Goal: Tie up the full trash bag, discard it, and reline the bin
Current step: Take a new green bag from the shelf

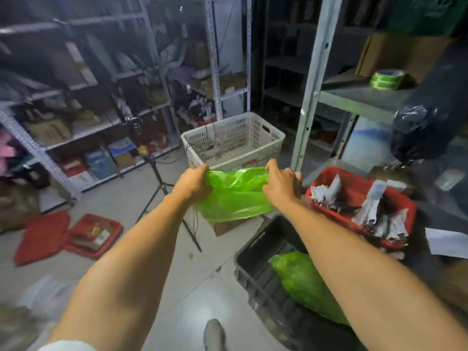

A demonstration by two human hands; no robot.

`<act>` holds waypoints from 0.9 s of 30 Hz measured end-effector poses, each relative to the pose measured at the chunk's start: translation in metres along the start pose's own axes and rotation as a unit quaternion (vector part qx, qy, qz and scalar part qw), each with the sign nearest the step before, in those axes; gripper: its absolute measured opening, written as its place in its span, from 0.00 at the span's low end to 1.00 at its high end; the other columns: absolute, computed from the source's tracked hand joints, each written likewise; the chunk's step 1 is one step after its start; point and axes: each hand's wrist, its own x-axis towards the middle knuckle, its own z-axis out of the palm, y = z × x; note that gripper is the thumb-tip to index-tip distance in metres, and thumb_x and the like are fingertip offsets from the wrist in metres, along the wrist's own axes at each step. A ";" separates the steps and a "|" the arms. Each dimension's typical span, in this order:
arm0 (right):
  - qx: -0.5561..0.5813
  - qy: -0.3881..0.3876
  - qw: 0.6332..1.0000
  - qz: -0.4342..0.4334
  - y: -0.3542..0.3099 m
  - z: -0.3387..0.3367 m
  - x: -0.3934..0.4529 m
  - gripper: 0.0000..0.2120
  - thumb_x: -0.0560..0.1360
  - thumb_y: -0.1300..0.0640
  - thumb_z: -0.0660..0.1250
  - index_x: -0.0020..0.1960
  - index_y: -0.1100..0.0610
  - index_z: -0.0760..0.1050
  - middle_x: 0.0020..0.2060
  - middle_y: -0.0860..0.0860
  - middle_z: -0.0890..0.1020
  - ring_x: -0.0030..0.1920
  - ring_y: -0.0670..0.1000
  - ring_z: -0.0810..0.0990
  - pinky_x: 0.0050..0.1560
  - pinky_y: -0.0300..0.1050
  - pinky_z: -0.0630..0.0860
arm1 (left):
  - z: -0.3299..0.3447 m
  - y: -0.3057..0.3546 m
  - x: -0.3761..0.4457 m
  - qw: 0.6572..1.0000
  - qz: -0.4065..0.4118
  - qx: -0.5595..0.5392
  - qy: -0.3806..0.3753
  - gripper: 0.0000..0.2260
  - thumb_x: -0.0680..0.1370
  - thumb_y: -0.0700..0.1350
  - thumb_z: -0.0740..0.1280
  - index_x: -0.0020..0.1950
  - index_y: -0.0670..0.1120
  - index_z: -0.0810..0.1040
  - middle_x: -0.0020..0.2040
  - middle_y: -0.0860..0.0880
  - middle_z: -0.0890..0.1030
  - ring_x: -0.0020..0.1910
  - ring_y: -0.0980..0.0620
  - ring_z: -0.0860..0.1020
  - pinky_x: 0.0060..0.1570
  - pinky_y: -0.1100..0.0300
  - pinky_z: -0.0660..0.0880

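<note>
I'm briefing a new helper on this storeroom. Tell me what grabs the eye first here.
A bright green bag stretched between the left hand and right hand, mid-frame. Below right, a second green bag lies in a dark crate. Right of the hands sits a red basket of torn paper.

The pale tiled floor [157, 249] is occupied by a white perforated plastic basket [234, 140], a dark plastic crate [263, 264] (holding something green) and a flat red tray [95, 235].

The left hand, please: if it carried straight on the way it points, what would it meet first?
Most likely the white slatted basket: the left hand, gripping the green bag, points forward at it. Depth is unclear.
</note>
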 end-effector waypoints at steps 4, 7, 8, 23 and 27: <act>0.028 -0.082 0.996 -0.031 -0.041 0.032 -0.021 0.20 0.70 0.60 0.67 0.61 0.55 0.68 0.48 0.61 0.83 0.53 0.63 0.80 0.53 0.52 0.73 | -0.004 -0.048 -0.059 0.996 -0.084 -0.029 0.001 0.14 0.72 0.47 0.67 0.56 0.44 0.76 0.53 0.38 0.81 0.53 0.37 0.78 0.49 0.49 0.76; 0.039 -0.181 0.975 -0.120 -0.126 0.068 -0.059 0.13 0.70 0.57 0.67 0.55 0.55 0.76 0.53 0.61 0.82 0.56 0.63 0.80 0.52 0.52 0.77 | -0.016 -0.128 -0.135 0.983 -0.178 -0.038 0.002 0.12 0.73 0.49 0.67 0.53 0.44 0.78 0.53 0.38 0.82 0.53 0.36 0.79 0.50 0.49 0.76; 0.029 -0.206 0.965 -0.162 -0.173 0.084 -0.081 0.13 0.70 0.57 0.67 0.54 0.55 0.77 0.53 0.61 0.82 0.56 0.64 0.80 0.52 0.52 0.77 | -0.020 -0.170 -0.174 0.974 -0.222 -0.045 0.020 0.12 0.74 0.49 0.66 0.52 0.43 0.79 0.53 0.38 0.82 0.53 0.36 0.79 0.50 0.49 0.76; 0.043 -0.251 0.919 -0.301 -0.370 0.147 -0.210 0.10 0.71 0.54 0.64 0.48 0.58 0.75 0.53 0.60 0.81 0.55 0.63 0.79 0.49 0.51 0.75 | -0.029 -0.358 -0.340 0.926 -0.363 -0.085 0.065 0.15 0.70 0.51 0.60 0.46 0.44 0.80 0.48 0.38 0.83 0.49 0.35 0.80 0.44 0.49 0.76; 0.055 -0.262 0.900 -0.344 -0.449 0.170 -0.265 0.07 0.70 0.54 0.64 0.44 0.57 0.74 0.49 0.61 0.82 0.52 0.64 0.79 0.44 0.51 0.74 | -0.040 -0.416 -0.402 0.912 -0.397 -0.070 0.075 0.13 0.76 0.46 0.63 0.56 0.43 0.81 0.54 0.37 0.82 0.54 0.36 0.79 0.49 0.50 0.75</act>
